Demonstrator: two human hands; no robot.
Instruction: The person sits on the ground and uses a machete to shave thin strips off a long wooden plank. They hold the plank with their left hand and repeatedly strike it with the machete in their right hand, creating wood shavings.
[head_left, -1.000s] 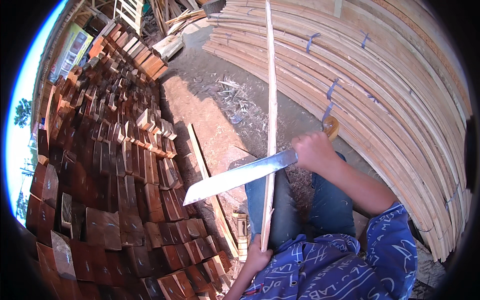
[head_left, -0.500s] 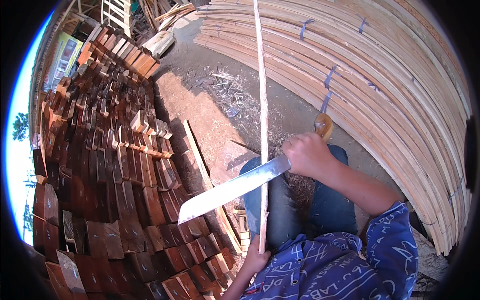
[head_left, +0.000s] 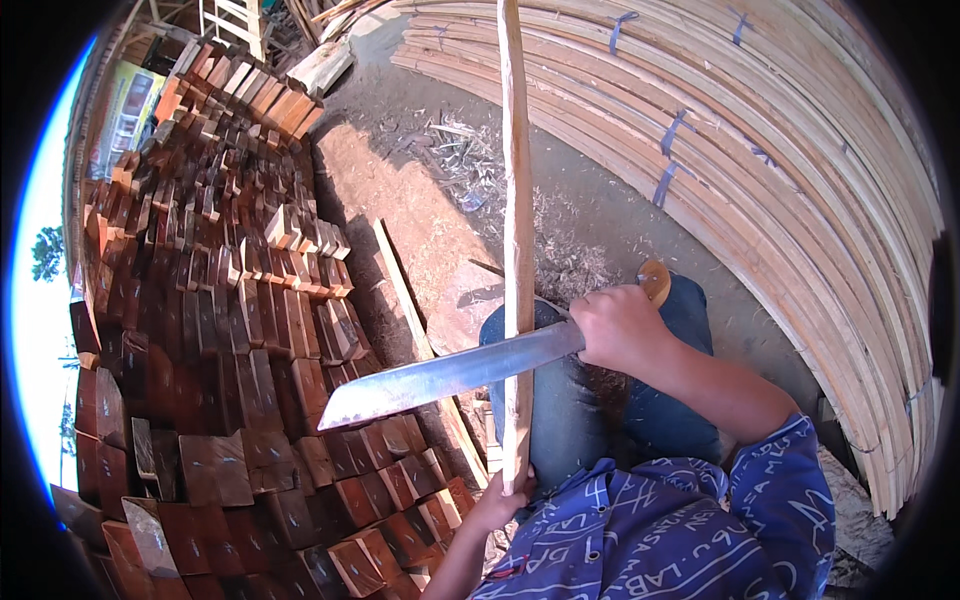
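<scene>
My right hand (head_left: pixel 622 325) is closed round the wooden handle of a machete (head_left: pixel 440 375), whose rounded butt shows beyond the fist. Its long, wide blade points left and crosses over a slim pale wooden pole (head_left: pixel 517 200). Whether the edge touches the wood I cannot tell. Near my waist, my left hand (head_left: pixel 500 505) grips the pole's lower end. The pole runs upright through the view, past the top edge, over my jeans-clad knee (head_left: pixel 565 420).
Stacked reddish-brown wood blocks (head_left: pixel 215 400) fill the left side. Long pale strips (head_left: pixel 720 130), tied in bundles with blue bands, curve along the right. Wood shavings (head_left: pixel 465 165) litter the ground ahead. A narrow plank (head_left: pixel 405 290) lies beside the stack.
The machete has swung slightly, its tip moving left and a little up. The pole now looks wider and has shifted slightly left; my left hand has moved left with it.
</scene>
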